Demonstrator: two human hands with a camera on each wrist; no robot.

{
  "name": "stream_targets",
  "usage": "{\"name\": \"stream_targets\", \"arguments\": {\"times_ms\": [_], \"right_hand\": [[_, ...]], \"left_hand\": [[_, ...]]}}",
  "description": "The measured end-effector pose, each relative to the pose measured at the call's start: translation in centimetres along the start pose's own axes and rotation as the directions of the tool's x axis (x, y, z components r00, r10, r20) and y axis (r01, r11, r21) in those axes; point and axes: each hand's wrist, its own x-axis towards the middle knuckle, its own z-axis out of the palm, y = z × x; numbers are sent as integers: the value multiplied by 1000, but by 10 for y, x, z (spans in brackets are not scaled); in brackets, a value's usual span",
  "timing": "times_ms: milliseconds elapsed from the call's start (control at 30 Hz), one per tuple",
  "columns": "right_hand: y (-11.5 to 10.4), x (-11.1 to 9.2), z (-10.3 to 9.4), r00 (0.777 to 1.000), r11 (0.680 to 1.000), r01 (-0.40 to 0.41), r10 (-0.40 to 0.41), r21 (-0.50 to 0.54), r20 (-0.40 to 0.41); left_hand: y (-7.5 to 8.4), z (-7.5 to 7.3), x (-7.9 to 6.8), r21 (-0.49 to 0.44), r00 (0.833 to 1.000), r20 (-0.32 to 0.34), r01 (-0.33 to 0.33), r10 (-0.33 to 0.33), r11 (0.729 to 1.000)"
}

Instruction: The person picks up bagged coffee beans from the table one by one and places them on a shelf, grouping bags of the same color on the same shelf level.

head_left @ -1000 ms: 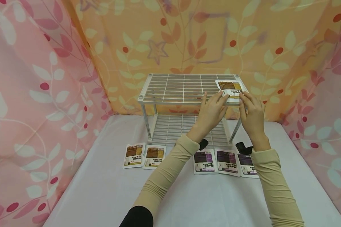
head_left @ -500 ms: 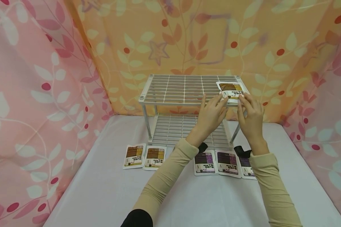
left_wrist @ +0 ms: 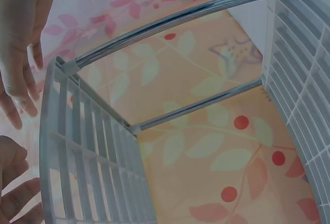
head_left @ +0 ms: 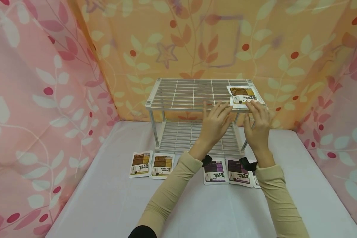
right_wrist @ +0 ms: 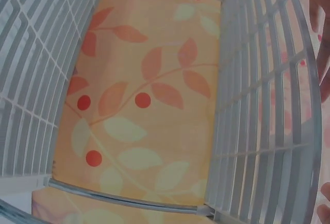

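Note:
A white flat packet with a brown and gold label lies on the right end of the upper tier of a white two-tier rack. My left hand is at the rack's front edge, just left of the packet's near corner, its fingers loosely extended. The right hand has its fingertips at the packet's near edge, fingers relaxed and pointing forward. Neither hand grips anything. Both wrist views look between the two tiers, with parts of the hands at the margins and the packet out of sight.
Two brown-labelled packets lie on the white table, in front of the rack's left side. Purple-labelled packets form a row before its right side, the last mostly covered by my right sleeve. Patterned cloth encloses the back and sides.
Both hands have drawn back toward me and slightly left, away from the brown packet. The packet now rests on the upper tier with more of its front edge uncovered.

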Motion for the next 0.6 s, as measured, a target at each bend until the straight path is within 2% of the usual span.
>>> {"name": "stream_targets", "arguments": {"times_ms": [200,600], "right_hand": [[-6,-8,5,1000,999,-6,6,43,-8],[-10,-29,15,998,997,-17,21,78,-57]], "left_hand": [[-3,0,-12,-24,996,-87,-10,8,1000],[-10,0,-33,-60,983,-174,-69,58,996]]}}
